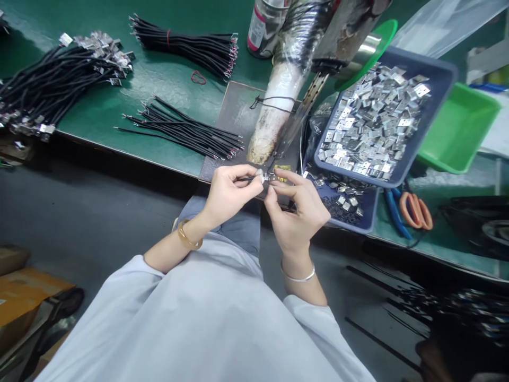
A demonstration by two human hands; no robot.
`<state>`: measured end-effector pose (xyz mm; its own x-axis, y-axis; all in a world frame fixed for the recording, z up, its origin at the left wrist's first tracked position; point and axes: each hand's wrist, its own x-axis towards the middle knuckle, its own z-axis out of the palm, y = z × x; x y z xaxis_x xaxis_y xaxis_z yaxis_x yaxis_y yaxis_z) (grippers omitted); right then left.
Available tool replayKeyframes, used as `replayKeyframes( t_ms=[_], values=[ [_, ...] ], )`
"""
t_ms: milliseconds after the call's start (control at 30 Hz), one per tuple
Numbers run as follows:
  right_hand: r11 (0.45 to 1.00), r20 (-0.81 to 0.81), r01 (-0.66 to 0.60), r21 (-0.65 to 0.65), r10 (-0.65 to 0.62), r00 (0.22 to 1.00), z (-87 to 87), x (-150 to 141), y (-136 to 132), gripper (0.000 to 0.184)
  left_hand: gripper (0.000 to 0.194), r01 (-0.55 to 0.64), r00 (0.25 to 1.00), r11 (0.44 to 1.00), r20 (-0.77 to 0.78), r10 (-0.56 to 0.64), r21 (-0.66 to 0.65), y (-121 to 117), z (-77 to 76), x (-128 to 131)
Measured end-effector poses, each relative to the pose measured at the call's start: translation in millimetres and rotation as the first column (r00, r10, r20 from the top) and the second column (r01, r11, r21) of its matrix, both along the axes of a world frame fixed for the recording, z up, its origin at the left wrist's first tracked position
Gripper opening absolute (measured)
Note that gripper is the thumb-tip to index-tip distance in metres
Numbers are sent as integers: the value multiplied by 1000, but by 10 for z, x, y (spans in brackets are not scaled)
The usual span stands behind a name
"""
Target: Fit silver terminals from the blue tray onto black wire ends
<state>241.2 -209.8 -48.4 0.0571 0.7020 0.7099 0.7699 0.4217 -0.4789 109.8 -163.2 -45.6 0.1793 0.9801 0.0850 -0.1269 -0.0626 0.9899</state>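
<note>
My left hand [229,192], with white coverings on its fingertips, pinches the end of a short black cable [248,179]. My right hand [298,204] is closed at the fingertips on a small silver piece that looks like a USB plug [271,177], right at the cable's end. Fingers partly hide where the two meet. Just beyond my hands, a soldering tool's thin metal tip and a white, wrapped tube [274,101] slope down to a grey board [234,109]. Left of the board lies a loose bunch of black cables [183,130] with bared wire ends.
A blue-grey tray [435,79] of metal plugs overlaps a lower blue tray [368,215]. Beside them are a green bin [461,127] and orange-handled pliers [415,209]. Cables with plugs [59,79] and a tied cable bundle [183,45] lie left. A jar [264,26] stands behind.
</note>
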Motion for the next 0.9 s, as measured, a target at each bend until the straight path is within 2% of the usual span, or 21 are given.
replayKeyframes(
  t_ms=[100,333,533,633,733,800,900],
  values=[
    [1000,0,-3,-13,3,1000,-7,2,10,15,15,2,999,1000,-51,-2,-13,-8,-18,-1],
    [1000,18,28,6,-28,999,43,-23,1,13,16,-59,991,996,-117,67,65,-32,-18,12],
    [1000,101,12,16,-13,995,-5,3,-60,15,16,7,979,1000,-203,-11,-17,-53,-31,-23],
    [999,99,24,36,-27,995,-27,10,-76,15,15,46,979,999,-198,-45,-1,-76,-40,-30],
    [998,-2,53,30,-53,999,-23,2,-86,14,12,57,978,994,-206,-37,95,-107,-50,-51],
    [997,-164,51,-51,-59,985,-6,-2,-88,12,11,66,976,979,-219,-23,193,-125,-61,-78],
    [976,-399,-49,-210,-40,916,29,4,-82,10,13,92,979,944,-202,-28,316,-135,-84,-124]
  ],
)
